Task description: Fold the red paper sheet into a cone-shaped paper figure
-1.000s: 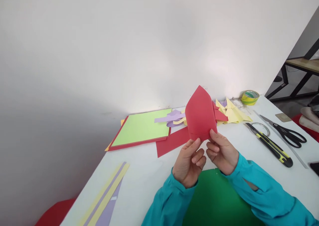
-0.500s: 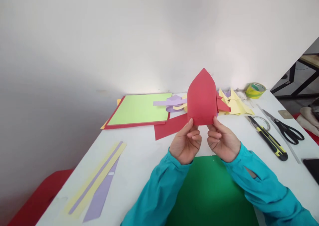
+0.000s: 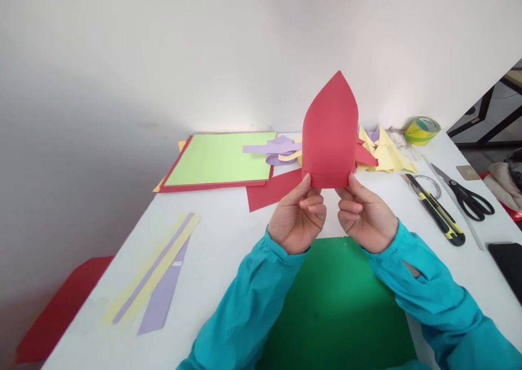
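Note:
A red paper piece [image 3: 331,133] bent into a pointed arch stands upright in the air above the white table [image 3: 228,245]. My left hand [image 3: 297,218] pinches its lower left corner. My right hand [image 3: 365,215] pinches its lower right corner. Both hands have fingers curled, thumbs against the paper's bottom edge. A green sheet [image 3: 338,305] lies flat under my teal-sleeved forearms.
A light green sheet on red card [image 3: 218,161] lies at the back left, a red scrap [image 3: 271,190] beside it. Purple and yellow offcuts [image 3: 277,150], yellow folded shapes [image 3: 387,155], a tape roll [image 3: 422,130], a utility knife [image 3: 438,218], scissors [image 3: 467,199] and paper strips [image 3: 155,275] surround them.
Both hands have lifted the red arch higher and turned it more upright and square to me. The view has tilted down a little.

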`<state>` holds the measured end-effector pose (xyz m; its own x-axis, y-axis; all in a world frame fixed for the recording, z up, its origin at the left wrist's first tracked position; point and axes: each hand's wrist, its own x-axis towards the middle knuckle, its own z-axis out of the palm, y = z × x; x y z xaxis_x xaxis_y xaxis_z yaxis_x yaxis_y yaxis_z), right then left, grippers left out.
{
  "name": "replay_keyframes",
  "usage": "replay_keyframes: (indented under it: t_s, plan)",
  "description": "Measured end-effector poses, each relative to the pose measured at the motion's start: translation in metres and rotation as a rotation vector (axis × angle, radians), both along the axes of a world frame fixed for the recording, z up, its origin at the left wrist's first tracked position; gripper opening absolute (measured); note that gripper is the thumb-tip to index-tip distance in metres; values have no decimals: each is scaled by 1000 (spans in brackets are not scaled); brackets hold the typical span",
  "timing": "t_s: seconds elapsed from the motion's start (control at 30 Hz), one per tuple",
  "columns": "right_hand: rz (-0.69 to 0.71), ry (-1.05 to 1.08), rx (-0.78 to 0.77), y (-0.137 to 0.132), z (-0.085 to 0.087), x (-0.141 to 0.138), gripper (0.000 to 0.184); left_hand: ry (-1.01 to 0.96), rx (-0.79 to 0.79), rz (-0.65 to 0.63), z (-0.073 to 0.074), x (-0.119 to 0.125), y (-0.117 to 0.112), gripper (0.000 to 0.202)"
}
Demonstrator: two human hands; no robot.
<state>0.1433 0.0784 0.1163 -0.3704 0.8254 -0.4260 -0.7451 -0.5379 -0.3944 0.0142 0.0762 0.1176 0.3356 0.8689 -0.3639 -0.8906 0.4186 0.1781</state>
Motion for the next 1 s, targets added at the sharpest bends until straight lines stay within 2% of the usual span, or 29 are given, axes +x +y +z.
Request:
replay_keyframes:
  t_s: [0.2, 0.4, 0.6, 0.77, 1.0]
  plan:
    - [-2, 31, 17, 3, -2, 2, 20, -101, -10, -20, -5, 1, 1, 38]
    - [-48, 136, -50, 7, -4, 3, 11, -143, -5, -62, -11, 2, 0, 40]
    - [-53, 192, -82, 11, -8, 4, 16, -212, -1, -24, -13, 0, 3, 42]
    - [-58, 233, -146, 12, -9, 4, 31, -172, -27, -60, -13, 1, 1, 43]
    - [-72, 282, -105, 12, -9, 3, 26, -153, -12, -27, -12, 5, -2, 45]
